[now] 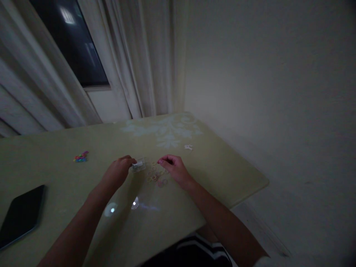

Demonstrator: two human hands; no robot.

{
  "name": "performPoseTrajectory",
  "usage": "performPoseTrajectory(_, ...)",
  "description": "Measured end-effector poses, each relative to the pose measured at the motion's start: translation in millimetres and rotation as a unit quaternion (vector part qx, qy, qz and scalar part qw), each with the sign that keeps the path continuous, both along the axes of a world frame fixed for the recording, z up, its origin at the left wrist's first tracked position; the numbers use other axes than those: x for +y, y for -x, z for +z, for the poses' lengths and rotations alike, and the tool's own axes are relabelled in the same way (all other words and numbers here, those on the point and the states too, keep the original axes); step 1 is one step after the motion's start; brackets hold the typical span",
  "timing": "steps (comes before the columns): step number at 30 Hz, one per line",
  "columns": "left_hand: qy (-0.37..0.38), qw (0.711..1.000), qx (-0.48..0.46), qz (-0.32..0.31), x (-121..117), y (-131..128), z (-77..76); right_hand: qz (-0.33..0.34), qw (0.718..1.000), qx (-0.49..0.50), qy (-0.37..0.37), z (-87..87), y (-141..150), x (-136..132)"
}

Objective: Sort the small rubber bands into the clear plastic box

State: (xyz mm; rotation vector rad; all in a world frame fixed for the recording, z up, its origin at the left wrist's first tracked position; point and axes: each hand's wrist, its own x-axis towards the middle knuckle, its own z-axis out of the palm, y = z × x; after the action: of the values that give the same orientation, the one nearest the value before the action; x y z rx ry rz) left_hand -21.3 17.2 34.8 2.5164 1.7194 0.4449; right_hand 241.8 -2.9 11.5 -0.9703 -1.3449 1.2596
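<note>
My left hand (120,170) grips the near-left edge of a small clear plastic box (141,164) on the table. Just right of the box lies a loose scatter of small rings (152,178), yellowish and pinkish, that look like little hair ties. Over the right side of these rings, my right hand (175,170) has its thumb and forefinger pinched together. Whatever is between those fingertips is too small and dark to make out. The box's contents are hard to see through the plastic.
The pale table (222,170) has a white floral pattern at its back. A dark tablet (23,211) lies at the left. Small colourful pieces (81,157) form a pile farther back. White bits (188,147) sit beyond my right hand. Curtains (144,55) and a wall border the table.
</note>
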Motion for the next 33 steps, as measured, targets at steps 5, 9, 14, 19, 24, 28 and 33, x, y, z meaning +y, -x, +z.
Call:
performPoseTrajectory(5, 0.010, 0.992, -0.122, -0.024, -15.3, -19.5, -5.3, -0.075, 0.971, -0.207, -0.098, 7.7, -8.7, -2.6)
performPoseTrajectory(9, 0.062, 0.977, -0.190, -0.074, -35.6, -41.1, -14.6, -0.026, 0.906, -0.391, -0.157, 33.5, -21.7, -2.0)
performPoseTrajectory(14, 0.071, 0.975, -0.203, -0.063, -50.9, -43.3, -28.5, 0.086, 0.833, -0.512, -0.192, 50.8, -30.9, 22.5)
performPoseTrajectory(19, 0.139, 0.962, -0.232, -0.039, -57.0, -36.8, -36.8, 0.046, 0.825, -0.534, -0.177, 21.6, -34.3, 49.8)
performPoseTrajectory(24, 0.203, 0.941, -0.270, -0.013, -63.0, -36.5, -35.2, 0.050, 0.873, -0.470, -0.119, 0.4, -37.9, 45.7)
performPoseTrajectory(28, 0.181, 0.947, -0.266, -0.012, -67.6, -39.4, -34.0, 0.074, 0.884, -0.447, -0.114, 2.1, -37.1, 39.2)
performPoseTrajectory(33, 0.164, 0.955, -0.248, -0.009, -72.0, -40.4, -39.2, 0.102, 0.869, -0.475, -0.092, 4.6, -36.4, 35.6)
